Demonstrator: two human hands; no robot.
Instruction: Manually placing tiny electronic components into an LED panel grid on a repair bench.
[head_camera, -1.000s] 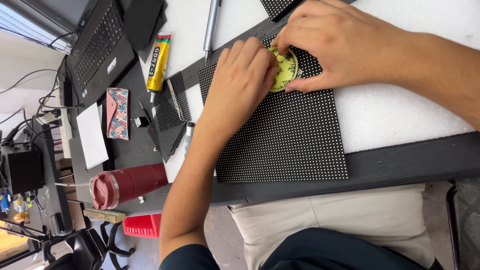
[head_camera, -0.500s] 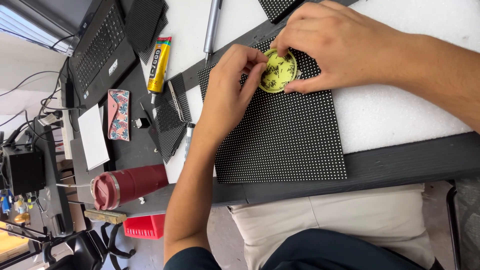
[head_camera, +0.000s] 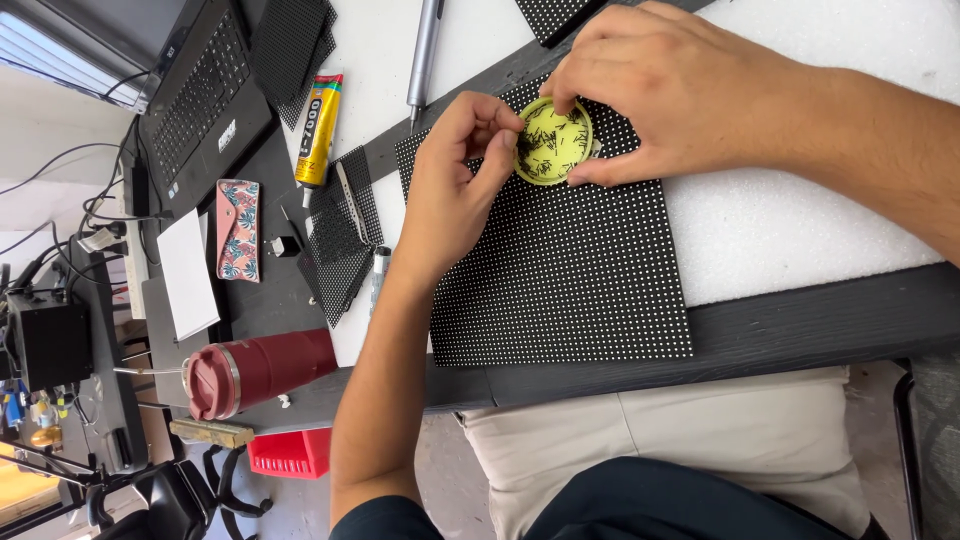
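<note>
Yellow-green round dish (head_camera: 553, 142), shallow, holding a scatter of small dark pins; it rests on the upper part of a black dotted panel (head_camera: 570, 270) that lies flat on the tabletop (head_camera: 800, 320), partly over a white foam sheet (head_camera: 790, 225).

Right hand (head_camera: 680, 95): curled over the dish from above, thumb and fingers grasping its rim on the far and near sides.

Left hand (head_camera: 455, 185): thumb and forefinger pinched together at the dish's left edge, fingertips touching the rim; whether a pin is between them cannot be told.

Items to the left of the panel, well apart from the hands:
- silver pen-shaped tool (head_camera: 423, 55), lying lengthwise on the white surface;
- yellow tube of adhesive (head_camera: 320, 130);
- smaller dotted panel pieces (head_camera: 345, 240), with tweezers (head_camera: 347, 200) across them;
- patterned phone case (head_camera: 238, 228), leaf print;
- white notepad (head_camera: 188, 272);
- dark laptop (head_camera: 205, 95), open;
- dark red tumbler (head_camera: 260, 370) with lid, lying on its side near the tabletop's near edge.

Below the tabletop edge: a red bin (head_camera: 290, 452) on the floor.
</note>
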